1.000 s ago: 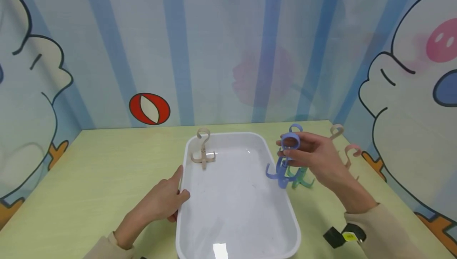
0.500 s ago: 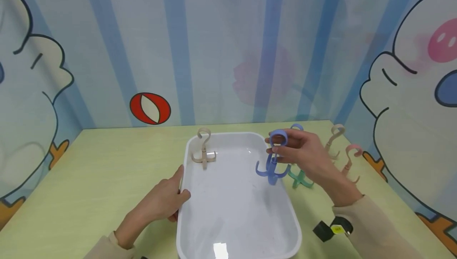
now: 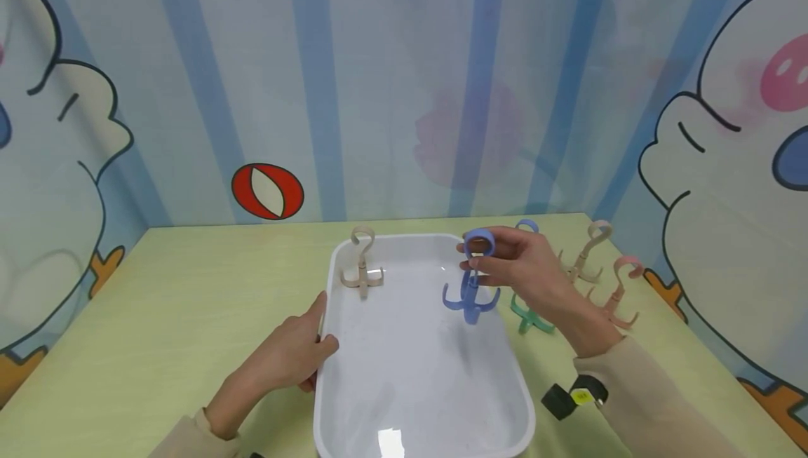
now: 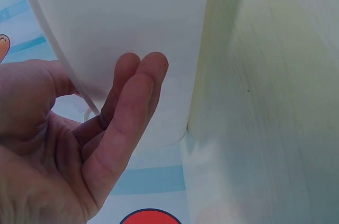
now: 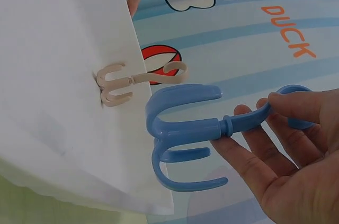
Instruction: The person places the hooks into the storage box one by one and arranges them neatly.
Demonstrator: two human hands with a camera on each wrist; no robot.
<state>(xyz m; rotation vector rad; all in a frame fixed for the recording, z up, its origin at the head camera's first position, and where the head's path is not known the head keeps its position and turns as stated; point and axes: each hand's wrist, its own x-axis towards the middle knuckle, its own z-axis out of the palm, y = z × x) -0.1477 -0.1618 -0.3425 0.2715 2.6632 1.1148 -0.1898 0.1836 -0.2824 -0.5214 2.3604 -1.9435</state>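
Blue hook (image 3: 470,297) above the far right part of the white tray (image 3: 416,381), long axis upright, curl at top, prongs low and bending up, my right hand (image 3: 524,261) pinching its upper stem, my left hand (image 3: 292,349) gripping the tray's left wall

passage down the tray's middle, crowding on its right

a hand could drop from above into the middle and near end of the white tray (image 3: 419,381), inside its raised rim. the beige hook (image 3: 362,272) stands in the far left corner, its curl above the rim. the right hand (image 3: 524,261), with the blue hook (image 3: 470,297), fills the air over the right edge. beyond it, the green hook (image 3: 532,318), pink hook (image 3: 612,300) and second beige hook (image 3: 582,259) leave narrow gaps. the left hand (image 3: 287,349) blocks the left rim; table (image 3: 158,304) offers passage outside it.
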